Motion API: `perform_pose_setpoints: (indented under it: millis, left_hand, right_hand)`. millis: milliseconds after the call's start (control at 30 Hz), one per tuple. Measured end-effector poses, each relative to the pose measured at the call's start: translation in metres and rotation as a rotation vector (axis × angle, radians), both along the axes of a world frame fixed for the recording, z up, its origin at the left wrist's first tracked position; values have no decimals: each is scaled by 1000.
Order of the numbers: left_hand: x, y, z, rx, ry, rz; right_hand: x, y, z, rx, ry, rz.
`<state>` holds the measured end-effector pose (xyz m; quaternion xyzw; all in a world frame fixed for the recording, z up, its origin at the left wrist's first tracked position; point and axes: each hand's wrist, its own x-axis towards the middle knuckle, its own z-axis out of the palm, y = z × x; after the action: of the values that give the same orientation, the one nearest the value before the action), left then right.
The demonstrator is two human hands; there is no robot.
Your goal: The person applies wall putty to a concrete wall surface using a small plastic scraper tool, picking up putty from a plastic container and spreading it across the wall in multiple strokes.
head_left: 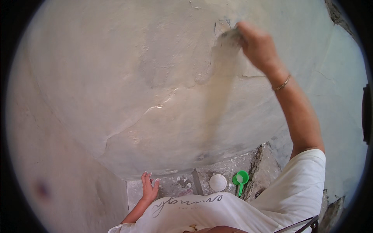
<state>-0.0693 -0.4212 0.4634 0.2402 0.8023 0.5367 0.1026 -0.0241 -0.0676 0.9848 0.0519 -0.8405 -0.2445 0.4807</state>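
Observation:
My right hand (258,48) is raised against the pale plastered wall (155,89), its fingers closed around a small dark grey object (230,37). That object is blurred and half covered by the fingers, so its exact kind does not show. It is on or very near the wall surface. Low on the left, my left hand (148,190) has its fingers apart and holds nothing, close to the foot of the wall. A green scoop (241,179) with white material in it and a round white bowl or mound of white material (218,182) are on the floor between my arms.
The wall has a raised crack line (143,114), rough patches and a shadow below my right hand. White-spattered floor slabs (175,186) run along its base. Broken stone edges (268,163) stand at the lower right, and another broken edge (340,17) at the top right.

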Motion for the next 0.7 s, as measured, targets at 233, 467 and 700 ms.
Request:
perform_pose_setpoints:
  millis: [233,467,700]
  left_hand:
    - [9,11,6,41,-12,2]
    - [7,11,3,28,51,-1]
    - [7,7,-6,10,54,15]
  right_hand:
    - [42,-17,49,-460,11,347]
    - [20,-14,-41,-255,-283,120]
    - [53,23,36,-402,114,122]
